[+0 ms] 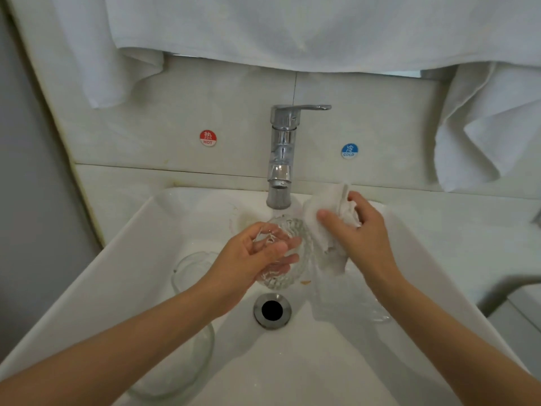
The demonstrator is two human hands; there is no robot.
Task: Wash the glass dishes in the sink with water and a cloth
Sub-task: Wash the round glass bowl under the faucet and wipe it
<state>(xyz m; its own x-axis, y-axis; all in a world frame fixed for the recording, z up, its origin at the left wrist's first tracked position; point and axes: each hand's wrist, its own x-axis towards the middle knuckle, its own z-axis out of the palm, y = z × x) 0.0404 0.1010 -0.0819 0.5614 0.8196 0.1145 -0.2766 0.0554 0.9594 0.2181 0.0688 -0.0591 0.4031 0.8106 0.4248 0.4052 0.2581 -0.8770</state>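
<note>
A ribbed clear glass dish [298, 253] is held tilted under the chrome tap [282, 159], above the white sink [140, 230]. My left hand [257, 259] grips it from the left, fingers inside its rim. My right hand [360, 238] holds a wet white cloth [325, 221] against the dish's right side. A second clear glass bowl [190, 268] stands in the sink under my left forearm. Another glass piece [377, 312] lies at the sink's right, partly hidden by my right arm.
The drain [272, 310] is open at the sink's middle. Red HOT [208, 138] and blue COLD [349, 151] stickers mark the tiled wall. White towels [292, 30] hang above and at the right [483, 127]. A large glass bowl [187, 373] lies at the front left.
</note>
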